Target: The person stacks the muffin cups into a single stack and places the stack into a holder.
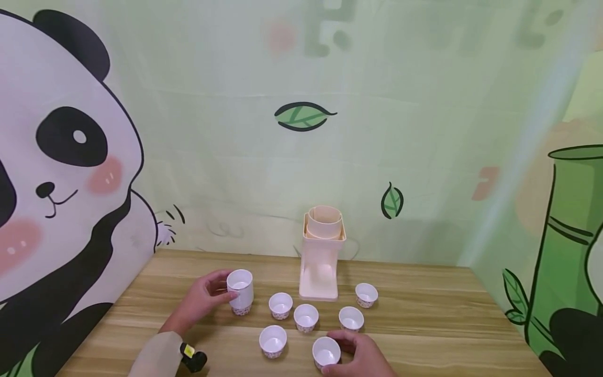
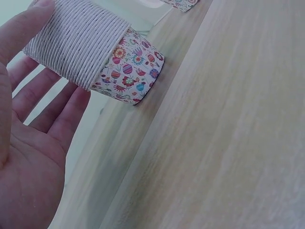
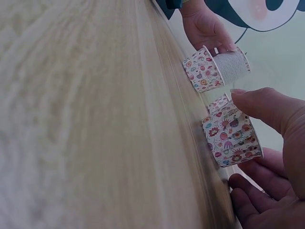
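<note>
At the left of the group, my left hand [image 1: 207, 296] grips a stack of nested paper cups [image 1: 241, 293], thumb on one side and fingers round the other. The left wrist view shows the stack's many white rims [image 2: 76, 43] above a flower-patterned bottom cup [image 2: 128, 67], close over the wooden table. My right hand [image 1: 365, 356] holds a single paper cup [image 1: 326, 352] near the front; in the right wrist view its thumb [image 3: 267, 105] is at one side of this patterned cup [image 3: 232, 136], fingers at the other. This cup stands upright, its white inside facing up.
Several more paper cups stand upright between and behind the hands, among them one cup [image 1: 273, 341] at the front and another [image 1: 366, 295] at the right. A pink dispenser-like stand [image 1: 319, 267] with a round top is behind them, near the printed backdrop [image 1: 226, 157]. Wooden table [image 1: 424, 309] underneath.
</note>
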Motion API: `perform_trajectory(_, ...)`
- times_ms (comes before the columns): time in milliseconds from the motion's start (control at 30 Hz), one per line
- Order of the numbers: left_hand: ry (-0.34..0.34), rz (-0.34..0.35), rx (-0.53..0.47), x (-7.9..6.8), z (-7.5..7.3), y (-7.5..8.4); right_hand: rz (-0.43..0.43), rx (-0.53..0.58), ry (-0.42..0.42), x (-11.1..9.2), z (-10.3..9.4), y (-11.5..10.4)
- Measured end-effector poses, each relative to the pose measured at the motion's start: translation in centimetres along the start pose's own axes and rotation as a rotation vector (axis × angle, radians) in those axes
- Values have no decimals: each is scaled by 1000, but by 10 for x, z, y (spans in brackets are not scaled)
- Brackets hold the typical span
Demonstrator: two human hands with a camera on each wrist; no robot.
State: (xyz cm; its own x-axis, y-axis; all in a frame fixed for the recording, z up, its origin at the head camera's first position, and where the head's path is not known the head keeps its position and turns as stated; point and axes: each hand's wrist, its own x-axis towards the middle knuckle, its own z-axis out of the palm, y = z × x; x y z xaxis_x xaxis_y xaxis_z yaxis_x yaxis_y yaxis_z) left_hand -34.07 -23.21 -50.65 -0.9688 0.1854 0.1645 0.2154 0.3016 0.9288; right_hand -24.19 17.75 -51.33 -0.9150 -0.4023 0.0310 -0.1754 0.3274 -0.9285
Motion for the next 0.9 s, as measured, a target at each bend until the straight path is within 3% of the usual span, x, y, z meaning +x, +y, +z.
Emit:
perform_trajectory(633,-14,28,-35,2,0,-4,8,-91,28,1,1,-3)
perform_trajectory(900,-8,12,-30,0,0,-2,-2,52,4,2,4,-1)
